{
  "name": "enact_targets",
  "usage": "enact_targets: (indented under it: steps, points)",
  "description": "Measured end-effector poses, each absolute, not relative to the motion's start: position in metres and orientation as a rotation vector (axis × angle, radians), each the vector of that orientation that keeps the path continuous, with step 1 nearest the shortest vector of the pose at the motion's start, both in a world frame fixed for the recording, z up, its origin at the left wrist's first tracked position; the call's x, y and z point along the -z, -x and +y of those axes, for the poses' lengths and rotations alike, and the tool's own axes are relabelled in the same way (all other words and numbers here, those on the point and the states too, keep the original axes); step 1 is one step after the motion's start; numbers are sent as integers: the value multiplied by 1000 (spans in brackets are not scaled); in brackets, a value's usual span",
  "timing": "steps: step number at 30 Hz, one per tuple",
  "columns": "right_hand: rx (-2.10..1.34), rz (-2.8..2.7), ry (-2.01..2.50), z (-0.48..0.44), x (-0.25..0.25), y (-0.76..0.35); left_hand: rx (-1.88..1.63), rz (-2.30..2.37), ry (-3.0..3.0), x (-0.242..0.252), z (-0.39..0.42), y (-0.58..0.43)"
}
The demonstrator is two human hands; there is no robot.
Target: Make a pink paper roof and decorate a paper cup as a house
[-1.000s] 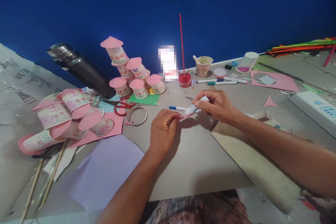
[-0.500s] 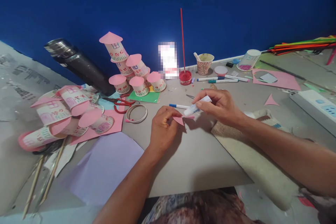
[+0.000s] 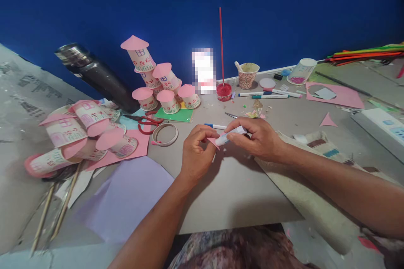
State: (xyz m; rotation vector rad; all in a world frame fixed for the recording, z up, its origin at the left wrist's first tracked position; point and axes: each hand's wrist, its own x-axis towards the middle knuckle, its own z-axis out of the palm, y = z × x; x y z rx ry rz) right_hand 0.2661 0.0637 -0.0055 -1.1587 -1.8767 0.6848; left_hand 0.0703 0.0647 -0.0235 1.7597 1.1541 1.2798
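Note:
Between the thumb and fingers of my left hand (image 3: 199, 151) is a small pink paper piece (image 3: 213, 140), partly hidden by the fingers. My right hand (image 3: 257, 138) grips a white glue stick (image 3: 232, 134), slanted down to the left. Its lower end meets the pink paper; whether it presses on the surface I cannot tell. Behind the hands lies a blue-capped marker (image 3: 215, 126), partly covered by the right hand, with a dark pointed tool (image 3: 231, 115) beyond it.
Stacked paper cups with pink cone roofs (image 3: 139, 56) stand back left, near a black flask (image 3: 101, 80). Red-handled scissors (image 3: 151, 122) and a tape roll (image 3: 165, 134) lie left of the hands. A power strip (image 3: 383, 130) is at right; purple paper (image 3: 129, 197) lies front left.
My right hand has lowered and shifted slightly left, bringing the glue stick's end down onto or against the pink paper. My left hand keeps its pinch, and the view has shifted slightly.

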Motion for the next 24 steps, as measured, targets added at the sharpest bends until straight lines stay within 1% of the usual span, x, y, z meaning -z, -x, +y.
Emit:
enact_targets:
  steps: [5, 12, 18, 24]
  points:
    - [-677, -1834, 1070, 61, 5, -264, -1344, 1105, -1631, 27, 64, -71]
    - [-840, -1736, 1070, 57, 4, -259, -1385, 1111, -1508, 26, 64, -71]
    - [-708, -1727, 1101, 57, 4, -257, -1392, 1122, -1487, 27, 65, -71]
    - [-799, -1750, 1069, 56, 4, -258, -1418, 1119, -1353, 25, 64, -72]
